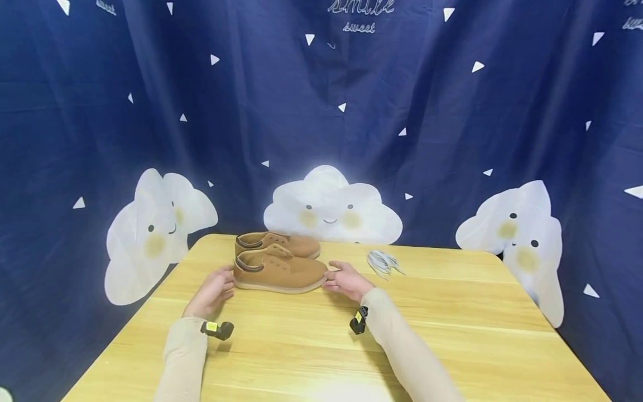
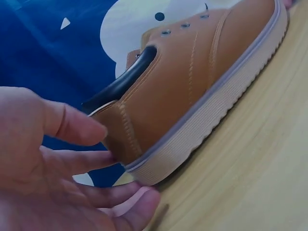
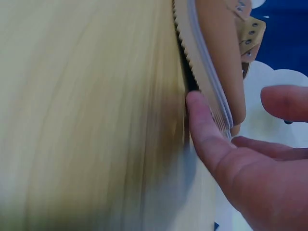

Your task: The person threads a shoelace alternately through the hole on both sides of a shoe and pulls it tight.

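Two brown shoes without laces stand side by side at the back of the table, toes to the right. At the heel of the near shoe [image 1: 281, 271] is my left hand [image 1: 213, 289], its fingers spread and the fingertips right at the heel. My right hand [image 1: 349, 281] is at the toe end, with one fingertip beside the pale ridged sole [image 3: 207, 82] and the thumb held apart. The left wrist view shows the near shoe's dark collar lining and bare eyelets. Behind it, the far shoe [image 1: 303, 246] is partly hidden.
A small bundle of pale laces [image 1: 384, 262] lies to the right of the shoes. The light wooden table [image 1: 281, 346] has a blue curtain [image 1: 301, 123] with white clouds behind it. A small black camera is strapped to each wrist.
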`<state>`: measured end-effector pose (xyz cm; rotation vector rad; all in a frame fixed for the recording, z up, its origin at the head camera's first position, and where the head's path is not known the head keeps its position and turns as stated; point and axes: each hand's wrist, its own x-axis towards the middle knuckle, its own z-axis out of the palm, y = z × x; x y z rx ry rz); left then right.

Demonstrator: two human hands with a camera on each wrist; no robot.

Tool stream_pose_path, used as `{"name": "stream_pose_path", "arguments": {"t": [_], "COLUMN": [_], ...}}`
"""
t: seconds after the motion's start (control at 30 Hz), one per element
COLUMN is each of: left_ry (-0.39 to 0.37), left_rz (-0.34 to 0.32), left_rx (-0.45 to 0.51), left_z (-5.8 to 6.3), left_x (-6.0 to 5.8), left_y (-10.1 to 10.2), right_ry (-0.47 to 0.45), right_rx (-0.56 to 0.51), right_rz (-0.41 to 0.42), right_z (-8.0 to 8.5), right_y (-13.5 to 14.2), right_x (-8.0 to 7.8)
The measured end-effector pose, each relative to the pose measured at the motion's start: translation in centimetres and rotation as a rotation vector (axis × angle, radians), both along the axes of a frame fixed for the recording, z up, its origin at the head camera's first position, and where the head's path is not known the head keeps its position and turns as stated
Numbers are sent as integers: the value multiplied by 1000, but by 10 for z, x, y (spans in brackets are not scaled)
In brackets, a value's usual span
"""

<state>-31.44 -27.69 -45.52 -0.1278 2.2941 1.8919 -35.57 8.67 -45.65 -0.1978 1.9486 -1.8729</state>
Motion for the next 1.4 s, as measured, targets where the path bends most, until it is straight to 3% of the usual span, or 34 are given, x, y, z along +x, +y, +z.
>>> {"name": "stream_pose_path", "arguments": {"t": [0.37,0.6,0.9,1.4], "left_ry": [91,92,190,228], "left_rz": [-168,-224,-427,-589], "left_rx": [-245,-291,-379,-478], "left_z": [0,0,4,16], "left_x": [1,10,12,13], "left_y": [13,20,31,69], "right_ry": [102,210,365,445], "right_rx": [213,330,407,527], "right_rz": [61,154,247,296], "right_z": [-2,-3,-2,11], "right_y": [40,56,80,122], "right_x": [15,27,41,64]}}
